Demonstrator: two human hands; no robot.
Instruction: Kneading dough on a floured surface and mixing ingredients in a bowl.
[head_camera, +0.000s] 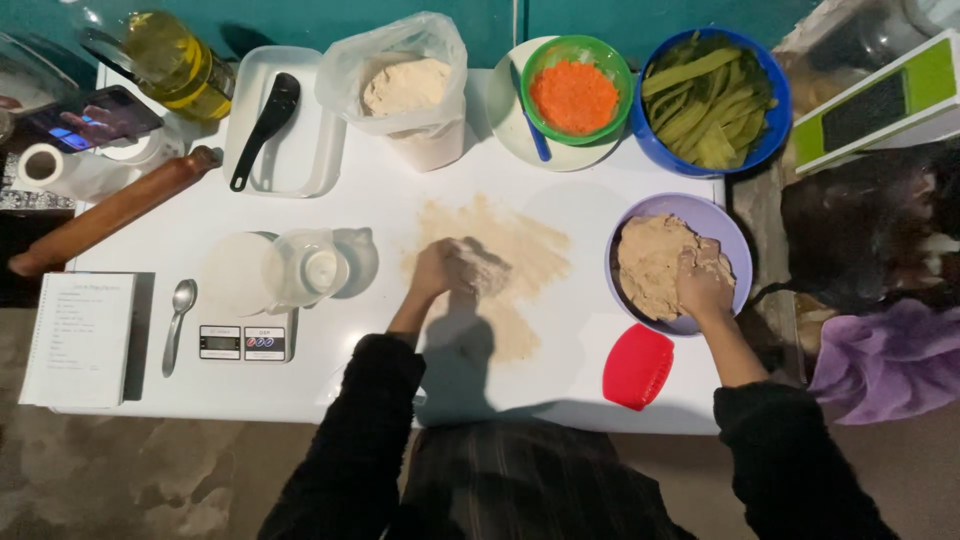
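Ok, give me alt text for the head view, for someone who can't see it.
Seen from above, a person's left hand presses dough onto a floured white table, while the right hand reaches into dough in a purple bowl. A red scraper lies nearby.

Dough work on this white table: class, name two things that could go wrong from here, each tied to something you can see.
1. The left hand presses a dough piece on the floured patch; the clear jug on the kitchen scale stands close and could be knocked.
2. The right hand digs into dough in the purple bowl near the table edge; a hard pull might tip it.
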